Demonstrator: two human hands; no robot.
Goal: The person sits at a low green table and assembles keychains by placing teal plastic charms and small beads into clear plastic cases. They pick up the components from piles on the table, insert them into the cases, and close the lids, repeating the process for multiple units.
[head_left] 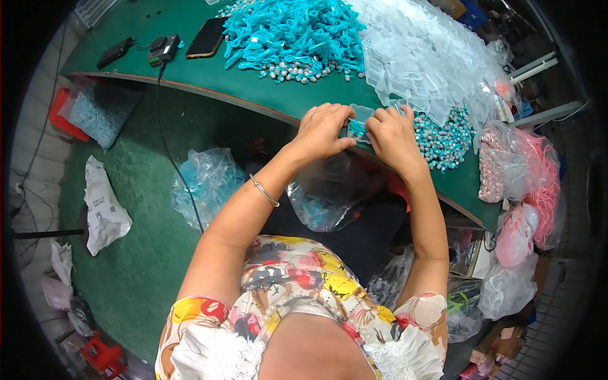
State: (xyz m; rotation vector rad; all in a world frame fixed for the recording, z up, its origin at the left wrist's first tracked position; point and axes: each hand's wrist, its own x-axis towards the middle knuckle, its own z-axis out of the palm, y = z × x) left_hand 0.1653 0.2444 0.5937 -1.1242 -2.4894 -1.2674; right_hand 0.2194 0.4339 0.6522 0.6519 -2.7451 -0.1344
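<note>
Matt green felt-like covering tops the work table [209,76], where a heap of turquoise cords [291,31] looks soft and woven beside a drift of clear, glossy plastic pouches [424,57]. A thin, see-through plastic pouch [361,123] is pinched between the left hand [322,132] and right hand [392,136], a slim shiny metal bangle [263,191] on the left wrist. Below the table edge, crinkled transparent plastic bags [206,180] catch the light over a dull green floor [139,253], and a black smartphone [206,38] shows a smooth glassy face.
</note>
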